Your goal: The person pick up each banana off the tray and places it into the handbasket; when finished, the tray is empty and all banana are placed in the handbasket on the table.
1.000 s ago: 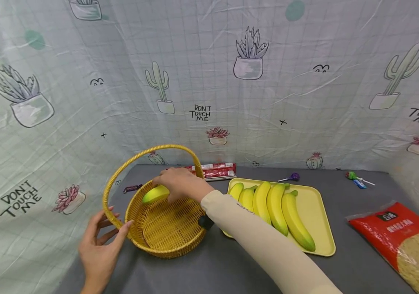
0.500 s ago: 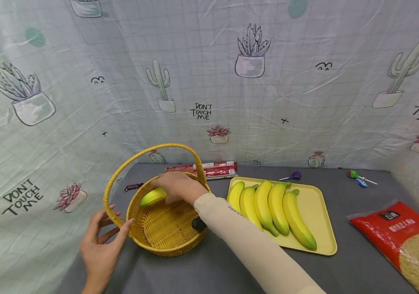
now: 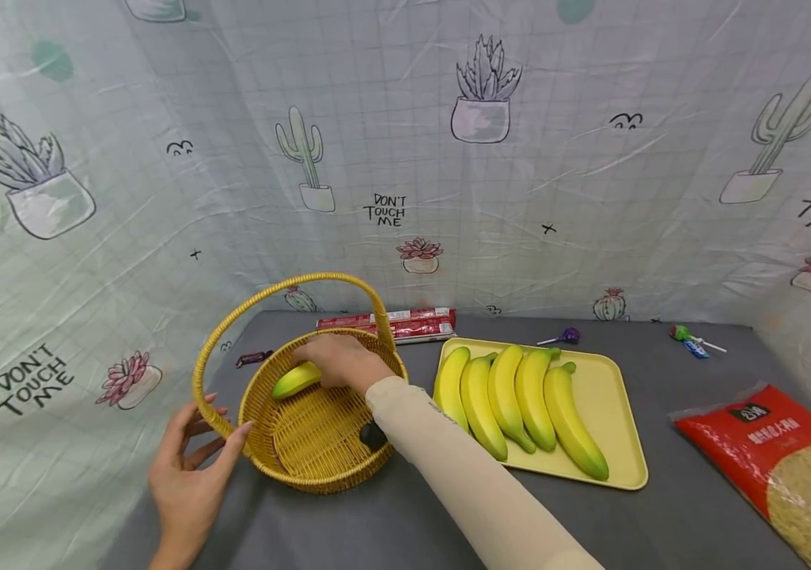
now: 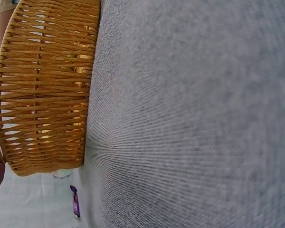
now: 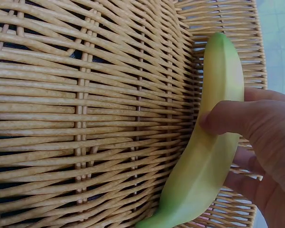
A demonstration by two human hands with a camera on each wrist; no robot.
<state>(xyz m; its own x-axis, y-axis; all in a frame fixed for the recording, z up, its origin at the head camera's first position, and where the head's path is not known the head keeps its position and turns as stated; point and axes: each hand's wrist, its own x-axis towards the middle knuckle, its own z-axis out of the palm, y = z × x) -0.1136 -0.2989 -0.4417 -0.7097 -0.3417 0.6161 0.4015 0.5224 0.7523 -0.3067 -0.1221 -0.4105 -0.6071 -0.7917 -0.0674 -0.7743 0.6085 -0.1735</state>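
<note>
My right hand [image 3: 339, 362] reaches inside a yellow wicker basket [image 3: 320, 480] and holds a banana [image 3: 295, 381]. In the right wrist view, the thumb lies across the banana [image 5: 199, 166] and the fingers go behind it, close to the woven side wall. My left hand [image 3: 189, 479] holds the base of the basket's tall arched handle [image 3: 298, 281] between thumb and fingers, at the left rim. The left wrist view shows the basket's outer side [image 4: 47, 85] and one fingertip at the handle base. Several bananas [image 3: 510, 396] lie side by side on a pale yellow tray [image 3: 615, 412].
Behind the basket lie red-and-white packets [image 3: 412, 323]. A small purple-wrapped candy [image 3: 254, 359] is at the back left. A purple lollipop [image 3: 567, 336] and a green-and-red lollipop [image 3: 683, 334] lie behind the tray. A red bag of pasta [image 3: 768, 443] rests at the right.
My right hand has moved slightly left and lower into the basket with the banana. The left hand keeps its hold on the handle base. The head view has shifted a little.
</note>
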